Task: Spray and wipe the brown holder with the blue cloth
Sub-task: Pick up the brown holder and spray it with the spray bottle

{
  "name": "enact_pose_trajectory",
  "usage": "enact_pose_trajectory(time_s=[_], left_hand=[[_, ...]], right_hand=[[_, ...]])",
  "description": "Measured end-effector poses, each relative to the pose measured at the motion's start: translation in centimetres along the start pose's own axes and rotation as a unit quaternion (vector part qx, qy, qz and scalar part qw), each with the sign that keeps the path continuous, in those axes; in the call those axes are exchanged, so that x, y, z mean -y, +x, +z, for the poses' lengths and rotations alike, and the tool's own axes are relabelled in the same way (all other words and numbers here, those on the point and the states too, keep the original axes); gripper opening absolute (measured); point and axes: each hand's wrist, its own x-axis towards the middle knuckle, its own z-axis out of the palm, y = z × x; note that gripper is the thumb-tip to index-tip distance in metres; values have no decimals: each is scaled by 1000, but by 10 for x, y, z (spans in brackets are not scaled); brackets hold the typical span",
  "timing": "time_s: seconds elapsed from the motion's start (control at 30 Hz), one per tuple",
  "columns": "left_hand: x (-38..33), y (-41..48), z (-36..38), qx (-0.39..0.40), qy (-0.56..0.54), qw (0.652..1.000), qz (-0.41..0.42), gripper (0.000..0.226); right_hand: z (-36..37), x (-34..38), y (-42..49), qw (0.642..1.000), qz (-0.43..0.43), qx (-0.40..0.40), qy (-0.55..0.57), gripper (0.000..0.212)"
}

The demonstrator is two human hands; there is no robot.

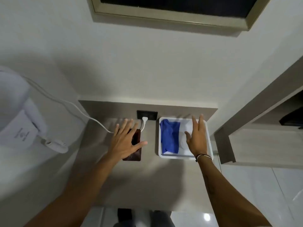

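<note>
The left hand (125, 145) is spread, fingers apart, over the brown holder (136, 145), while the right hand (197, 140), fingers splayed, is held above the white tray (159, 138) beside the blue cloth (169, 136)

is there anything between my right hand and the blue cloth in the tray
Nothing visible. The right hand hovers open over the white tray, and the blue cloth lies uncovered in the tray's left half, just beside it.
</note>
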Motion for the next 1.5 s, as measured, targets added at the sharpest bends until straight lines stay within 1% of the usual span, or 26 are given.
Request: enact_pose_trajectory(time_s=[0.03,0.13,0.2,0.3,0.37,0.47,0.53,0.6,0.67,0.7,0.77,0.83,0.87,0.97,1.03,1.13,1.27,1.4,1.5], left_hand=[[0,0,0,15,-5,1000,9,123],[2,-1,-2,29,-4,999,14,125],[5,-2,-2,35,-19,999,16,129],[10,-7,-6,38,-48,998,27,137],[13,-8,-9,50,-80,995,22,138],[14,-5,-17,63,-121,990,20,127],[16,-1,-22,63,-119,990,31,119],[21,-3,-24,69,-132,988,43,116],[30,-6,-25,65,-173,981,51,112],[35,-8,-25,60,-196,977,57,110],[49,-11,-27,59,-225,969,78,107],[63,-14,-28,56,-236,966,92,105],[69,-14,-28,56,-237,965,97,105],[87,-13,-31,75,-234,962,118,103],[94,-9,-33,94,-238,959,126,101],[95,-5,-37,109,-249,953,137,102],[90,-3,-38,114,-258,948,147,95],[91,-1,-38,113,-247,950,153,92],[97,1,-35,113,-238,953,148,99]], right_hand=[[1,-1,1,999,20,-20,30,80],[6,-5,-6,987,84,-63,120,78],[13,-9,-15,971,128,-93,178,69],[18,-13,-17,956,166,-86,228,54],[19,-14,-14,956,169,-67,230,52],[14,-13,-14,958,148,-64,238,51],[6,-10,-19,959,125,-87,240,46],[-2,-5,-33,953,118,-126,247,40],[-12,5,-50,940,123,-152,280,44],[-16,12,-60,933,124,-147,304,47],[-22,29,-85,915,114,-110,372,50],[-23,47,-108,894,103,-45,433,53],[-23,56,-115,891,100,-6,443,51],[-9,82,-139,902,74,134,403,44],[2,98,-144,907,56,198,366,43],[18,114,-139,917,22,227,328,46],[35,125,-123,913,-13,253,321,45],[44,119,-113,928,-18,248,277,46],[45,102,-113,940,-14,262,216,48]])
